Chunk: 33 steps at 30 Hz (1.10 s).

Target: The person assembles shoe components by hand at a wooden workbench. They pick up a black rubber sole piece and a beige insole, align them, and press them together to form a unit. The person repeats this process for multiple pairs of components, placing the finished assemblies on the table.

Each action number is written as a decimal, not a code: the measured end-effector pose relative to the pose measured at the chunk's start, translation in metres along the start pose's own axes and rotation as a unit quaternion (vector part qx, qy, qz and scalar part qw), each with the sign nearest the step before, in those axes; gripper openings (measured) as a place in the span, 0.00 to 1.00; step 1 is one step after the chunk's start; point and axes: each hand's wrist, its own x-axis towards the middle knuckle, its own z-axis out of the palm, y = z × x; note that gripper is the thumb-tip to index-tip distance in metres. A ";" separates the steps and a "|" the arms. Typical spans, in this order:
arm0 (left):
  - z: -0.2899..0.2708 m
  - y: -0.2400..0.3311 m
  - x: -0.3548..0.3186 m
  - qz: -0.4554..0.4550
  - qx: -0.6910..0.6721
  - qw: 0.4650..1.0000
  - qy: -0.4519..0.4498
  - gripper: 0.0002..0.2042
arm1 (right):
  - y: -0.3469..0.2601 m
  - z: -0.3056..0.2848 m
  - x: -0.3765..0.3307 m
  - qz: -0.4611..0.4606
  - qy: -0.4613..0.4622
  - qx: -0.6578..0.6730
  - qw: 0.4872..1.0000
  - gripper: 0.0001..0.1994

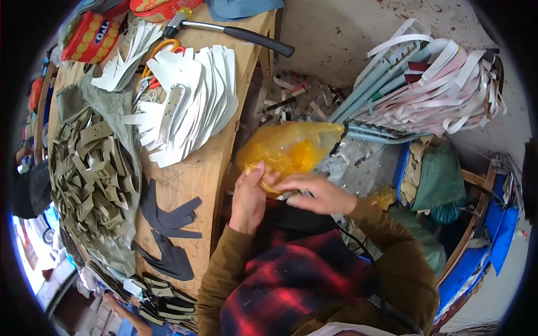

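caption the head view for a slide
Left hand holding a yellow bag, right hand alongside, by a wooden table bearing white pieces and a hammer.

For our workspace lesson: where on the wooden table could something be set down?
Bare wood shows between the white pieces and dark strips, and right of them, below the hammer handle. The left is crowded with olive pieces.

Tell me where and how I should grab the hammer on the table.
Take the hammer by its black grip, probably best from the right of the table: the grip's end juts past the table edge, leaving finger room, while the head lies close to the red package.
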 end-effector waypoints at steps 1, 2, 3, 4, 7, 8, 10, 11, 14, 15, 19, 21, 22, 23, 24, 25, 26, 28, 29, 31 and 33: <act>-0.005 0.004 -0.009 -0.007 -0.017 1.000 -0.015 0.07 | 0.019 -0.013 -0.008 0.046 -0.006 0.031 0.998 0.12; -0.007 0.009 -0.017 -0.014 -0.031 0.999 -0.031 0.06 | 0.039 -0.024 -0.015 0.115 0.047 0.095 0.988 0.11; -0.001 0.014 -0.028 -0.018 -0.016 0.999 -0.029 0.08 | 0.059 -0.033 -0.017 0.180 0.094 0.158 0.966 0.11; -0.005 0.016 -0.032 -0.030 -0.008 0.998 -0.055 0.09 | 0.074 -0.043 -0.015 0.198 0.110 0.066 0.972 0.10; -0.016 0.021 -0.044 -0.049 0.003 0.994 -0.095 0.11 | 0.102 -0.045 0.009 0.154 0.121 -0.138 0.971 0.13; -0.015 0.023 -0.047 -0.048 0.008 0.994 -0.094 0.11 | 0.107 -0.039 0.018 0.122 0.117 -0.192 0.967 0.14; -0.016 0.028 -0.055 -0.044 0.019 0.995 -0.087 0.11 | 0.085 -0.025 0.042 0.133 0.103 -0.264 0.950 0.15; -0.017 0.030 -0.058 -0.047 0.018 0.995 -0.085 0.10 | 0.075 -0.022 0.051 0.137 0.097 -0.299 0.939 0.15; -0.018 0.034 -0.065 -0.046 0.015 0.995 -0.089 0.09 | 0.067 -0.021 0.066 0.213 0.108 -0.228 0.944 0.19; -0.019 0.034 -0.066 -0.041 0.012 0.995 -0.094 0.09 | 0.066 -0.021 0.066 0.197 0.093 -0.191 0.957 0.19; -0.022 0.034 -0.066 -0.037 0.001 0.993 -0.113 0.07 | 0.077 -0.001 0.053 0.085 0.007 -0.150 0.985 0.16; -0.022 0.033 -0.064 -0.036 0.001 0.994 -0.106 0.08 | 0.084 0.001 0.049 0.084 -0.016 -0.075 0.994 0.14; -0.022 0.033 -0.063 -0.033 -0.001 0.994 -0.101 0.08 | 0.081 -0.008 0.048 0.120 -0.014 0.017 0.993 0.14; -0.022 0.033 -0.060 -0.030 -0.002 0.995 -0.093 0.08 | 0.078 -0.017 0.048 0.156 -0.011 0.108 0.982 0.13; -0.019 0.033 -0.055 -0.029 -0.001 0.996 -0.089 0.07 | 0.070 -0.025 0.047 0.168 0.099 0.187 0.963 0.12; -0.017 0.032 -0.049 -0.028 0.000 0.996 -0.085 0.07 | 0.064 -0.033 0.047 0.176 0.208 0.263 0.926 0.10; -0.015 0.031 -0.043 -0.037 -0.004 0.996 -0.083 0.06 | 0.076 -0.041 0.044 0.155 0.219 0.201 0.942 0.10; -0.009 0.025 -0.023 -0.054 -0.012 0.995 -0.085 0.04 | 0.097 -0.055 0.043 0.109 0.239 0.071 0.962 0.09; -0.008 0.018 -0.012 -0.040 0.003 0.996 -0.079 0.03 | 0.095 -0.057 0.042 0.091 0.277 0.119 0.949 0.10; -0.006 0.003 0.011 -0.020 0.057 0.993 -0.099 0.03 | 0.060 -0.054 0.047 0.059 0.344 0.214 0.912 0.11; 0.000 -0.011 0.028 -0.028 0.093 0.985 -0.142 0.03 | 0.088 -0.065 0.034 0.080 0.336 0.043 0.937 0.12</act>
